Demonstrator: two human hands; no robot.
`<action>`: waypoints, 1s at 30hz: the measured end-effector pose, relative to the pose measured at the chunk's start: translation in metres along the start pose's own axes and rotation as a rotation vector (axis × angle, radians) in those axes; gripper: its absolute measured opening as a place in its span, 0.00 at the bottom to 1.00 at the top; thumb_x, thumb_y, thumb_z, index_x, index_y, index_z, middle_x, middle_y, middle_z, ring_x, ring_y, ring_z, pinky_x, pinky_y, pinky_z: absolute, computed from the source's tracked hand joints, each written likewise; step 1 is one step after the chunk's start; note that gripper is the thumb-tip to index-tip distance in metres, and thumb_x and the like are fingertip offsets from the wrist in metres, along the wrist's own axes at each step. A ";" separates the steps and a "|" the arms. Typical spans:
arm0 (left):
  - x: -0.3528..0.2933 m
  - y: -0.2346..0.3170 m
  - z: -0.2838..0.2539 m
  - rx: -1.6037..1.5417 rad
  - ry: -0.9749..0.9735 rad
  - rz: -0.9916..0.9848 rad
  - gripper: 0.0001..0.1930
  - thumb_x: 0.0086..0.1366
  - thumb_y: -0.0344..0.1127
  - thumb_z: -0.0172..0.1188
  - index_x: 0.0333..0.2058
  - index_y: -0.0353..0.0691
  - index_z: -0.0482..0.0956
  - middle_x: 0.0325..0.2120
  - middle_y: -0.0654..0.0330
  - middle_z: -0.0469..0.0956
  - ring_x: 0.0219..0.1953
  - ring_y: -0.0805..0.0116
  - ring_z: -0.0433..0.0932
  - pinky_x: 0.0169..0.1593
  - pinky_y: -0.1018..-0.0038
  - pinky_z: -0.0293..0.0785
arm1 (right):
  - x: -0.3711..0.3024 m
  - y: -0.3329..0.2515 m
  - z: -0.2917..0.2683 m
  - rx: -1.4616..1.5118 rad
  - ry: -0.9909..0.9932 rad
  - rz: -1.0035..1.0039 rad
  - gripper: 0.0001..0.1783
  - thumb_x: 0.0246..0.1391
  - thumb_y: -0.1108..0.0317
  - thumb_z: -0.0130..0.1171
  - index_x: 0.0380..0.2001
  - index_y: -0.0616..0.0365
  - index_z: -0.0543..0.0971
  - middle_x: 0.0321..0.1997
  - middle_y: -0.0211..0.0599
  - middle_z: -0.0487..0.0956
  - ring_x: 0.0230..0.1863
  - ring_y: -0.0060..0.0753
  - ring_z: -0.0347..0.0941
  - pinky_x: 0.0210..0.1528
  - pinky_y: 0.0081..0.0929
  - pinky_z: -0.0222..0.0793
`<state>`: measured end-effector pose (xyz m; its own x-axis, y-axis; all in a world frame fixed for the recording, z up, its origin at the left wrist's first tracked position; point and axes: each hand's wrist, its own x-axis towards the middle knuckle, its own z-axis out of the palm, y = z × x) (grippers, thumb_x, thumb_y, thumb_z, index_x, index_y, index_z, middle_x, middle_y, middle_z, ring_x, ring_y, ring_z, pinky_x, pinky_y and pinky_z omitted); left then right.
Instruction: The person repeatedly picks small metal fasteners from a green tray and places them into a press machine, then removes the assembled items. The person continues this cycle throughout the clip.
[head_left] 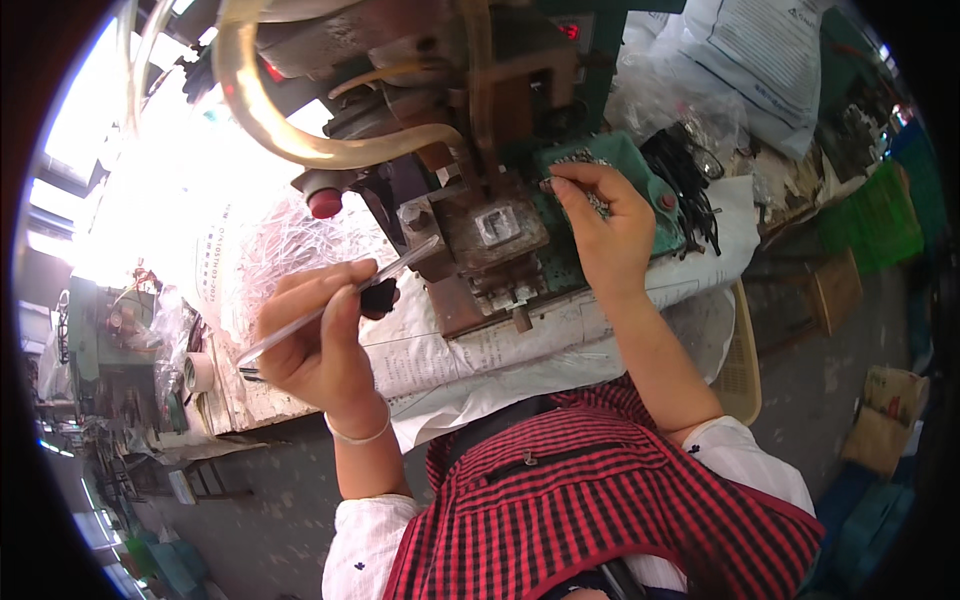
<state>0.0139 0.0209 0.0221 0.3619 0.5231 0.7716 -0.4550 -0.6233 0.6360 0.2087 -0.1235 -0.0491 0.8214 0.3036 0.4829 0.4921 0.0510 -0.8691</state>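
Observation:
My left hand [318,335] is closed around a thin, clear, plastic-looking stick [408,258], whose far end points toward the press. A small black piece [378,297] shows at the fingertips of that hand; its kind is unclear. My right hand [615,230] is at the green tray [655,190], thumb and forefinger pinched around a tiny dark part [546,184]. Small metal parts [580,158] lie in the tray, partly hidden by this hand. Between my hands sits the press's metal die block [470,245], with a shiny rectangular insert [497,226] on top.
A thick yellowish hose [240,90] curves above the bench beside a red push button [325,203]. Clear plastic strips [300,225] are heaped to the left. Right of the tray lies a bundle of black strips [685,170]; white sacks [755,60] stand behind.

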 end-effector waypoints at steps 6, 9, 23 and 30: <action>0.006 0.002 0.002 -0.069 0.013 -0.054 0.05 0.68 0.25 0.64 0.39 0.31 0.78 0.33 0.45 0.85 0.32 0.67 0.83 0.35 0.78 0.79 | 0.002 0.034 -0.019 -0.297 0.026 -0.021 0.06 0.53 0.76 0.68 0.36 0.59 0.87 0.40 0.36 0.86 0.43 0.35 0.82 0.48 0.29 0.75; 0.021 0.012 0.009 -0.023 -0.006 0.044 0.06 0.68 0.26 0.64 0.39 0.30 0.78 0.33 0.44 0.86 0.32 0.66 0.83 0.35 0.78 0.80 | 0.004 0.034 -0.015 -0.415 0.032 -0.253 0.07 0.53 0.76 0.67 0.36 0.57 0.87 0.39 0.39 0.86 0.43 0.42 0.82 0.49 0.32 0.75; 0.038 -0.001 0.025 0.010 0.123 -0.135 0.05 0.69 0.23 0.64 0.41 0.27 0.79 0.33 0.45 0.86 0.32 0.64 0.86 0.37 0.74 0.84 | -0.004 -0.018 -0.009 0.274 -0.139 0.062 0.08 0.53 0.75 0.70 0.38 0.61 0.87 0.40 0.33 0.87 0.43 0.28 0.82 0.48 0.25 0.76; 0.024 0.010 0.011 0.001 0.089 0.023 0.03 0.69 0.21 0.61 0.40 0.30 0.78 0.34 0.45 0.86 0.36 0.64 0.85 0.44 0.74 0.81 | -0.024 -0.020 0.038 0.232 -0.003 -0.081 0.19 0.54 0.82 0.69 0.48 0.63 0.77 0.47 0.34 0.83 0.44 0.21 0.80 0.51 0.20 0.74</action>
<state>0.0271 0.0207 0.0472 0.2775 0.5587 0.7816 -0.4612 -0.6362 0.6185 0.1680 -0.0953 -0.0477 0.7809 0.2920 0.5522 0.4769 0.2922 -0.8289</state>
